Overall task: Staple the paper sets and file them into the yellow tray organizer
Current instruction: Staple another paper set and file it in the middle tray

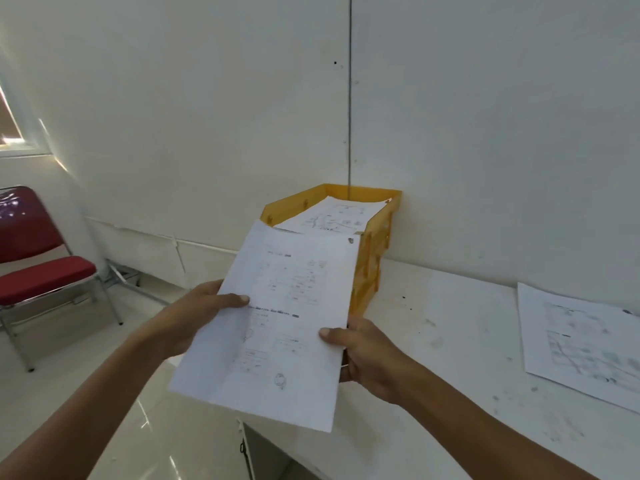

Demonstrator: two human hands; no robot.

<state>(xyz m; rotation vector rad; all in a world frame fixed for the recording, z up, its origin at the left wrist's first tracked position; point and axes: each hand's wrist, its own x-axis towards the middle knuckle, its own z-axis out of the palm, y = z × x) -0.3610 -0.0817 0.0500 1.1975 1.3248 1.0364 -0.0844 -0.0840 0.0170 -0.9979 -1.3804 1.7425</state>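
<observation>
I hold a printed paper set (277, 327) in the air in front of the yellow tray organizer (372, 265). My left hand (194, 313) grips its left edge, thumb on top. My right hand (367, 355) grips its right edge, thumb on the sheet. A staple shows at the set's top right corner. The set's far edge overlaps the front of the organizer. The organizer stands on the white table (450, 341) against the wall, and its top tray holds printed papers (332, 216). No stapler is in view.
Another printed paper set (585, 344) lies flat on the table at the right. A red folding chair (38, 268) stands on the tiled floor at the left. The table's left edge runs below my hands.
</observation>
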